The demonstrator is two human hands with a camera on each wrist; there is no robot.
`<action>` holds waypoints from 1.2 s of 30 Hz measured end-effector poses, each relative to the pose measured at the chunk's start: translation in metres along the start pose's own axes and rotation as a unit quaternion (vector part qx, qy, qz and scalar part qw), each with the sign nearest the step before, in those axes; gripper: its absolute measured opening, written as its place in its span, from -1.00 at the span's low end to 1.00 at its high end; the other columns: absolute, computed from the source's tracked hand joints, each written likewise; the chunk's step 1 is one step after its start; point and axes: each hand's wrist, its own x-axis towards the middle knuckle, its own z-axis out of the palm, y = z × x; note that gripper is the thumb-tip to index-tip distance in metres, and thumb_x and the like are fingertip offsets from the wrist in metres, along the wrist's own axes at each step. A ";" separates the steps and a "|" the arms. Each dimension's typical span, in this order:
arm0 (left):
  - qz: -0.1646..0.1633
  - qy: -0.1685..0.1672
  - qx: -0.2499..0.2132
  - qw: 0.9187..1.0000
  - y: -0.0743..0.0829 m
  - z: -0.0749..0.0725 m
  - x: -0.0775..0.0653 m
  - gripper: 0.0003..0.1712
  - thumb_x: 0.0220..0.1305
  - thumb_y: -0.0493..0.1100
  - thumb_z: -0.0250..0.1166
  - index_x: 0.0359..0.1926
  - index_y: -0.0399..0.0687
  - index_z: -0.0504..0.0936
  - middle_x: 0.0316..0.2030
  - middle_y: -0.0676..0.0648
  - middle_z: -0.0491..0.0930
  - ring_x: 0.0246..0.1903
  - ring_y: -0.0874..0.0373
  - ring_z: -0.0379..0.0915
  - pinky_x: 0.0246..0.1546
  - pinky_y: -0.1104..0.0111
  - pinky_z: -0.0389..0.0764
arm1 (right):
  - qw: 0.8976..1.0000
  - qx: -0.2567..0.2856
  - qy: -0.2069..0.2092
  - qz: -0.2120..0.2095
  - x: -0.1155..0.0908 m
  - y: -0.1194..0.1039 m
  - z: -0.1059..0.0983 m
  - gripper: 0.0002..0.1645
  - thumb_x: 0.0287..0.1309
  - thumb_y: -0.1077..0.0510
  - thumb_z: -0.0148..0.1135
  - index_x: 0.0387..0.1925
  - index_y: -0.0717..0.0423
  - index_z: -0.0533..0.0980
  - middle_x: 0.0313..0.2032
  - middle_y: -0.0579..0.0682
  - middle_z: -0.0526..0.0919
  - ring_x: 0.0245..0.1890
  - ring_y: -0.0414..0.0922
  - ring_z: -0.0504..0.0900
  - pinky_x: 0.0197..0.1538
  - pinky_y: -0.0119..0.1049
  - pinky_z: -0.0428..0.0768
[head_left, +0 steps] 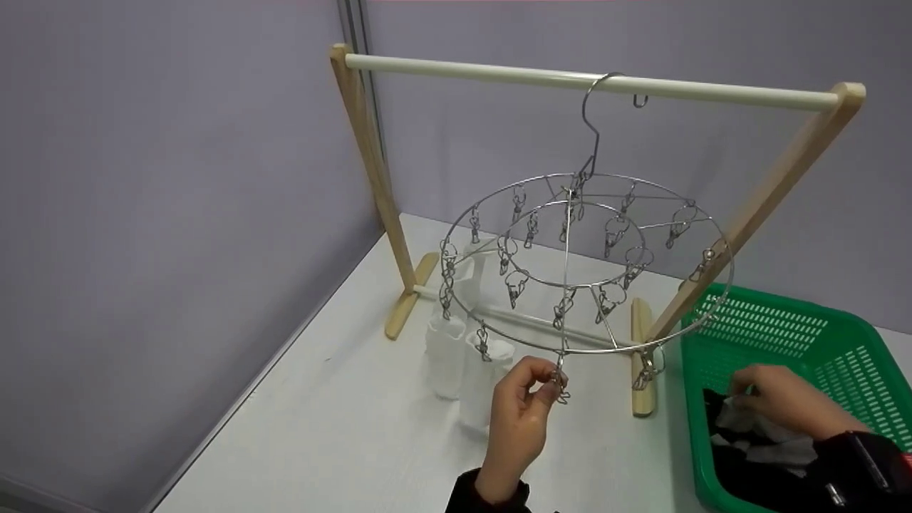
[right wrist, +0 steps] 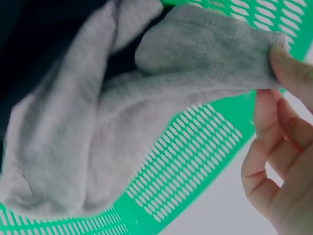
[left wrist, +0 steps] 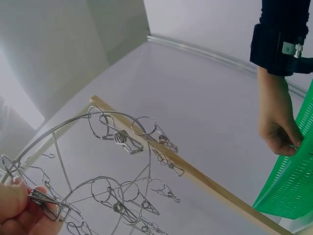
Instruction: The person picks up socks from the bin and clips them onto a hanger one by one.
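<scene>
Right hand [head_left: 773,395]: is pinching one end of a grey sock [right wrist: 195,78]; the rest is lying among black fabric [head_left: 748,477] in the green basket [head_left: 697,420].
Left hand [head_left: 521,417]: is gripping a metal clip [left wrist: 45,199] by the near rim of the round hanger [head_left: 567,249], probably steadying it.
Rail [head_left: 499,72]: is carrying the hanger's hook [head_left: 584,107], likely keeping the clips off the surface [head_left: 306,427].
Basket: is standing by a wooden foot [head_left: 643,392], seemingly for easy reach.

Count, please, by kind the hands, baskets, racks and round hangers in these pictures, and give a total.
Left hand and right hand: 2
Green basket: 1
Wooden rack: 1
Round metal hanger: 1
Total: 5
</scene>
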 end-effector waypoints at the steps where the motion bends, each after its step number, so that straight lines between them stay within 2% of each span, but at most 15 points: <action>1: 0.005 0.000 0.002 1.000 0.002 0.001 0.000 -0.84 -0.12 -0.60 -0.05 -0.50 -0.35 0.35 -0.54 -0.17 0.38 -0.51 0.15 0.33 -0.55 0.29 0.43 | 1.000 -0.009 0.013 0.009 -0.002 0.001 -0.003 -0.95 -0.21 0.18 0.14 -0.57 -0.01 0.42 -0.56 -0.20 0.40 -0.54 -0.26 0.40 -0.54 -0.38 0.36; 3: 0.007 0.003 0.002 1.000 0.006 0.001 0.001 -0.84 -0.12 -0.60 -0.05 -0.51 -0.37 0.34 -0.55 -0.18 0.38 -0.51 0.14 0.33 -0.56 0.29 0.43 | 0.998 -0.019 0.046 0.027 -0.003 0.006 -0.008 -0.92 -0.23 0.19 0.16 -0.57 -0.01 0.42 -0.57 -0.16 0.40 -0.55 -0.21 0.40 -0.54 -0.33 0.36; 4: 0.006 0.004 0.001 1.000 0.007 0.001 0.002 -0.85 -0.12 -0.60 -0.05 -0.51 -0.37 0.34 -0.55 -0.18 0.38 -0.51 0.15 0.33 -0.56 0.30 0.43 | 0.996 -0.035 0.076 0.034 -0.004 0.011 -0.008 -0.90 -0.25 0.20 0.17 -0.57 -0.02 0.42 -0.57 -0.16 0.39 -0.55 -0.20 0.39 -0.55 -0.32 0.36; 6: 0.005 0.005 0.002 1.000 0.007 0.000 0.003 -0.85 -0.12 -0.59 -0.04 -0.50 -0.36 0.34 -0.55 -0.18 0.38 -0.51 0.13 0.33 -0.56 0.31 0.43 | 0.987 -0.059 0.139 0.048 -0.003 0.022 -0.008 -0.90 -0.25 0.17 0.17 -0.57 -0.03 0.41 -0.56 -0.17 0.38 -0.55 -0.23 0.36 -0.57 -0.26 0.35; 9: -0.003 0.007 0.002 1.000 0.007 0.000 0.003 -0.86 -0.10 -0.58 -0.04 -0.51 -0.35 0.35 -0.54 -0.17 0.39 -0.51 0.12 0.33 -0.55 0.29 0.43 | 0.971 -0.074 0.219 0.059 -0.007 0.015 -0.020 -0.88 -0.24 0.23 0.17 -0.53 0.08 0.40 -0.53 -0.05 0.38 -0.52 -0.13 0.36 -0.56 -0.19 0.33; 11: -0.008 0.008 -0.001 1.000 0.006 0.000 0.002 -0.87 -0.09 -0.57 -0.03 -0.50 -0.34 0.35 -0.54 -0.17 0.39 -0.51 0.12 0.33 -0.54 0.27 0.43 | 0.956 -0.087 0.272 0.062 -0.012 -0.006 -0.033 -0.88 -0.22 0.28 0.14 -0.51 0.17 0.38 -0.53 0.05 0.38 -0.51 -0.06 0.35 -0.56 -0.15 0.30; 13: -0.016 0.011 -0.002 1.000 0.005 -0.001 0.002 -0.88 -0.08 -0.55 -0.02 -0.50 -0.33 0.35 -0.53 -0.16 0.39 -0.50 0.13 0.33 -0.53 0.25 0.42 | 0.942 -0.088 0.317 0.067 -0.019 -0.039 -0.050 -0.87 -0.21 0.37 0.11 -0.49 0.29 0.36 -0.52 0.17 0.37 -0.51 0.06 0.34 -0.53 -0.14 0.28; 16: -0.012 0.013 0.001 1.000 0.004 -0.002 0.002 -0.89 -0.07 -0.54 -0.01 -0.50 -0.34 0.35 -0.52 -0.15 0.39 -0.49 0.15 0.34 -0.52 0.28 0.43 | 0.908 -0.085 0.405 0.064 -0.027 -0.080 -0.062 -0.87 -0.16 0.39 0.06 -0.45 0.34 0.33 -0.51 0.19 0.35 -0.48 0.06 0.31 -0.46 -0.12 0.24; 19: -0.001 0.015 0.006 1.000 0.002 -0.003 0.002 -0.88 -0.08 -0.56 -0.02 -0.50 -0.35 0.34 -0.53 -0.16 0.39 -0.49 0.15 0.34 -0.52 0.33 0.43 | 0.885 -0.056 0.461 0.041 -0.031 -0.113 -0.064 -0.87 -0.14 0.39 0.03 -0.43 0.34 0.33 -0.44 0.17 0.36 -0.43 0.02 0.28 -0.37 -0.19 0.19; 21: 0.005 0.016 0.005 1.000 0.002 -0.003 0.002 -0.88 -0.08 -0.56 -0.02 -0.50 -0.36 0.34 -0.53 -0.17 0.39 -0.50 0.16 0.33 -0.53 0.34 0.43 | 0.874 -0.041 0.483 0.009 -0.033 -0.131 -0.061 -0.87 -0.17 0.41 0.06 -0.45 0.33 0.35 -0.41 0.15 0.38 -0.41 -0.02 0.28 -0.34 -0.29 0.18; 24: 0.011 0.018 0.000 1.000 0.003 -0.003 0.002 -0.88 -0.10 -0.58 -0.03 -0.50 -0.37 0.34 -0.54 -0.19 0.38 -0.50 0.16 0.33 -0.54 0.34 0.43 | 0.865 -0.010 0.500 -0.041 -0.032 -0.150 -0.049 -0.85 -0.27 0.44 0.11 -0.50 0.32 0.39 -0.39 0.11 0.42 -0.41 -0.13 0.29 -0.36 -0.48 0.19; 26: 0.014 0.017 -0.002 1.000 0.003 -0.003 0.003 -0.87 -0.10 -0.58 -0.03 -0.51 -0.37 0.34 -0.54 -0.20 0.38 -0.50 0.16 0.33 -0.54 0.34 0.43 | 0.858 0.020 0.506 -0.082 -0.029 -0.160 -0.038 -0.83 -0.33 0.47 0.13 -0.52 0.30 0.41 -0.42 0.07 0.44 -0.43 -0.20 0.31 -0.38 -0.58 0.21; 29: 0.008 0.016 -0.006 1.000 0.004 -0.003 0.002 -0.87 -0.10 -0.58 -0.03 -0.51 -0.37 0.34 -0.54 -0.20 0.38 -0.50 0.16 0.33 -0.53 0.35 0.43 | 0.847 0.071 0.509 -0.134 -0.022 -0.171 -0.014 -0.83 -0.33 0.44 0.16 -0.53 0.26 0.43 -0.46 0.00 0.45 -0.46 -0.27 0.33 -0.41 -0.62 0.28; 32: -0.009 0.016 -0.011 1.000 0.000 -0.004 0.001 -0.89 -0.07 -0.53 -0.01 -0.51 -0.32 0.35 -0.52 -0.16 0.38 -0.49 0.16 0.32 -0.51 0.35 0.42 | 0.849 0.103 0.495 -0.151 -0.011 -0.177 0.010 -0.80 -0.33 0.42 0.18 -0.51 0.19 0.44 -0.50 -0.08 0.44 -0.51 -0.30 0.33 -0.47 -0.58 0.27; 36: -0.019 0.016 -0.023 0.999 -0.009 -0.007 -0.002 -0.92 -0.04 -0.45 0.02 -0.51 -0.24 0.37 -0.51 -0.10 0.39 -0.47 0.17 0.32 -0.50 0.34 0.41 | 0.859 0.139 0.475 -0.130 0.002 -0.184 0.037 -0.70 -0.39 0.46 0.20 -0.52 0.10 0.44 -0.54 -0.16 0.44 -0.56 -0.33 0.32 -0.52 -0.52 0.22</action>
